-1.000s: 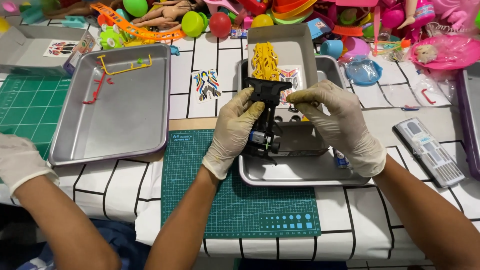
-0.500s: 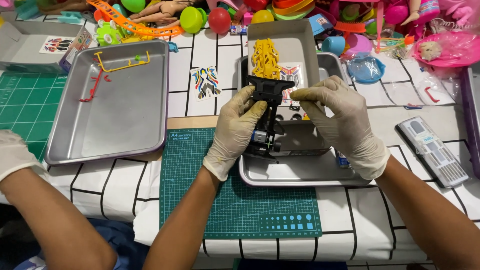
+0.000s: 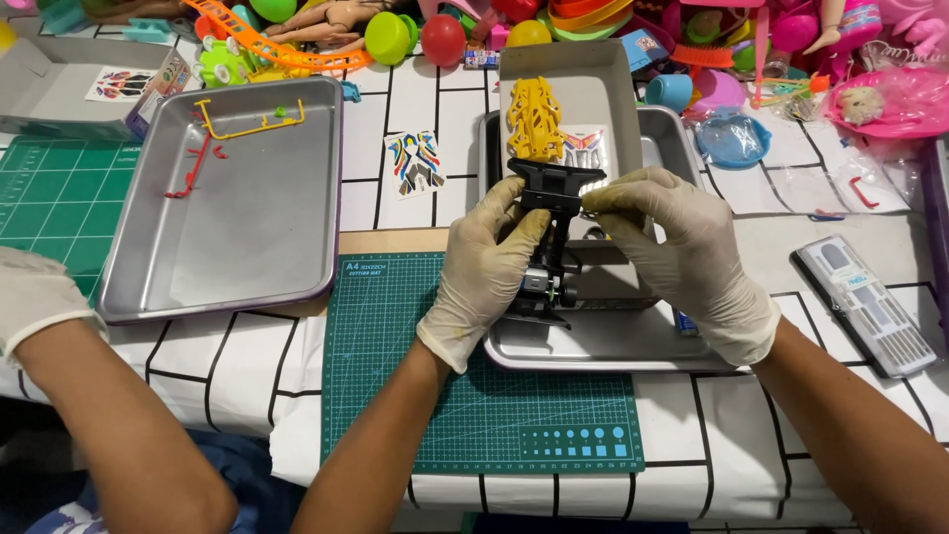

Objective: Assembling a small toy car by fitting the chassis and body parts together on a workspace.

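While both gloved hands pinch black plastic toy-car chassis [image 3: 550, 237] upright over silver metal tray [image 3: 603, 346]: left hand [image 3: 484, 262] clamped on left edge, right hand [image 3: 682, 252] on top right corner. Risk: thin frame slips from gloves, drops into tray; loose small parts near motor could scatter; co-worker's gloved hand [image 3: 35, 297] well apart.

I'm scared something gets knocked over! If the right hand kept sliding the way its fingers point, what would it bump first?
The right hand points leftward, so it would first meet the black toy car frame it already pinches, then probably the left hand just beyond.
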